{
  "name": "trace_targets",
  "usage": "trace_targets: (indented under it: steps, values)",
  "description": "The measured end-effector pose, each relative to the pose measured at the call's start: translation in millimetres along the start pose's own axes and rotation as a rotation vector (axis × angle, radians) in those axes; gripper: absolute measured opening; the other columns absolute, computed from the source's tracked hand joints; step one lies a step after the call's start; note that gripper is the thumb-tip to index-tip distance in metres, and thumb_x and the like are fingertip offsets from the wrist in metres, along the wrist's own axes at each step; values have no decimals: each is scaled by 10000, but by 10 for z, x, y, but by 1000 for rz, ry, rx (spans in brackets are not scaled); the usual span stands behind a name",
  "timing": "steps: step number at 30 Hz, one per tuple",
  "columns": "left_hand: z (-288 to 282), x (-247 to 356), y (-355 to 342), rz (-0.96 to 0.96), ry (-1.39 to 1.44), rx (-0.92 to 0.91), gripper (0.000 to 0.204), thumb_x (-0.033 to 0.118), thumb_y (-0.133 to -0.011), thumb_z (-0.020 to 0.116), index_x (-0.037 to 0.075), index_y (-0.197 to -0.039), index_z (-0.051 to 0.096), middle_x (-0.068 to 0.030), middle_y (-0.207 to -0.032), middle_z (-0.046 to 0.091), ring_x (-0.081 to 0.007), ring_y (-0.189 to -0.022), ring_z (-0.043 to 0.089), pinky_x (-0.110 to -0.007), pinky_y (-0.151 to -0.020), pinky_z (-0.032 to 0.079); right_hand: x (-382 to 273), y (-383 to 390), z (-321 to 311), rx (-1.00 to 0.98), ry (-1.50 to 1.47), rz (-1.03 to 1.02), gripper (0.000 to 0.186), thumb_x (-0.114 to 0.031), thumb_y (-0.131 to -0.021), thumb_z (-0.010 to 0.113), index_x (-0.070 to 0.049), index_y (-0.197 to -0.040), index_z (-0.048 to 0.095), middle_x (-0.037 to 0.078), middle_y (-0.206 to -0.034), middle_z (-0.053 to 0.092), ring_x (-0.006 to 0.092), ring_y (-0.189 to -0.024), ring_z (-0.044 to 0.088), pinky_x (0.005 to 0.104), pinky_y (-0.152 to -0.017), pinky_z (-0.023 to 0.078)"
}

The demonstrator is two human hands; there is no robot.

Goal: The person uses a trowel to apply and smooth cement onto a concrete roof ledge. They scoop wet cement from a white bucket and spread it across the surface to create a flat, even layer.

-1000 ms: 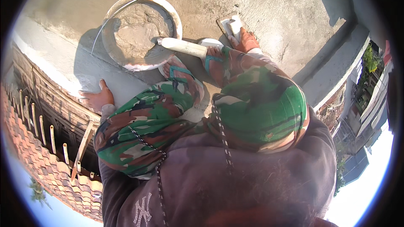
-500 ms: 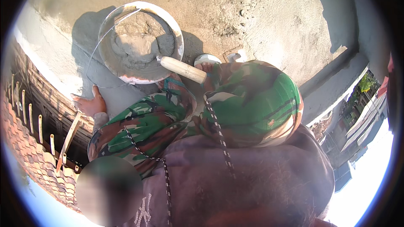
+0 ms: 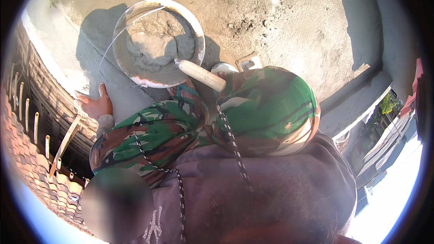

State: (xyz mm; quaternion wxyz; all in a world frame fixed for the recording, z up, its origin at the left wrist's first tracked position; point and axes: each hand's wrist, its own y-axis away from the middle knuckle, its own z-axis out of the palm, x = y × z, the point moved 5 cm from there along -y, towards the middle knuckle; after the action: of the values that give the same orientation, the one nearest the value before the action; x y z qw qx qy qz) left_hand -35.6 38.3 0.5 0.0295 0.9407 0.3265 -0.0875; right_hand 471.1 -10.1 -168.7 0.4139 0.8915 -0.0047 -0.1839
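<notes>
My left hand (image 3: 96, 105) lies flat with its fingers spread on the smooth grey cement edge (image 3: 68, 63) and holds nothing. Just past it stands a round white bucket (image 3: 199, 31) partly filled with wet grey mortar (image 3: 153, 40). A tool with a white handle (image 3: 199, 74) leans on the bucket's near rim, its front end in the mortar. The handle's near end runs under my green camouflage sleeve (image 3: 271, 104). My right hand is hidden behind that sleeve. A small float (image 3: 249, 61) lies on the rough concrete just beyond the sleeve.
Rough concrete slab (image 3: 294, 27) spreads ahead. A raised ledge (image 3: 357, 99) borders it on the right, with a drop to buildings below. On the left the slab ends above wooden poles (image 3: 63, 142) and red roof tiles (image 3: 27, 153). A thin wire bail (image 3: 106, 54) arcs over the bucket.
My right hand, which gripped the float a second ago, has dropped out of sight behind my sleeve. The view has swung, so bucket and left hand sit lower in the picture.
</notes>
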Motion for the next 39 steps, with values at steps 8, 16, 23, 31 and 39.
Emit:
trace_targets:
  steps: [8, 16, 23, 31, 39]
  values:
    - [53, -115, -37, 21, -13, 5, 1202, 631, -808, 783, 52, -1666, 172, -426, -1581, 291, -537, -1458, 361, -569, -1188, 342, 560, 197, -137, 17, 62, 4, 759, -552, -998, 618, -20, -1508, 435, 264, -1280, 678, 403, -1279, 607, 482, -1089, 491]
    - [107, -168, -41, 41, -32, 70, 1195, 677, -803, 761, 77, -1664, 190, -422, -1574, 314, -542, -1442, 392, -570, -1178, 356, 51, -254, -676, -12, 100, -80, 774, -557, -1001, 614, -21, -1524, 418, 265, -1285, 676, 416, -1275, 608, 479, -1094, 490]
    - [-37, 4, 25, 23, 33, 18, 1219, 648, -822, 768, 43, -1668, 133, -422, -1607, 242, -549, -1494, 284, -604, -1215, 270, 77, -112, -620, 125, 40, -160, 701, -549, -1001, 615, 8, -1410, 494, 306, -1194, 688, 440, -1230, 623, 491, -1063, 505]
    - [4, -29, 29, -20, -1, -39, 1220, 688, -830, 738, 13, -1659, 149, -428, -1583, 273, -538, -1498, 284, -597, -1216, 265, -35, -218, -485, 159, 62, -118, 709, -544, -1010, 597, 58, -1375, 516, 307, -1151, 708, 474, -1201, 635, 519, -1083, 478]
    - [124, -134, -21, -18, 3, -30, 1229, 703, -832, 725, -26, -1645, 161, -417, -1563, 308, -522, -1493, 288, -586, -1210, 274, -85, -571, -827, 185, 81, -66, 653, -548, -1006, 595, 46, -1275, 553, 302, -1143, 712, 440, -1203, 649, 512, -1028, 510]
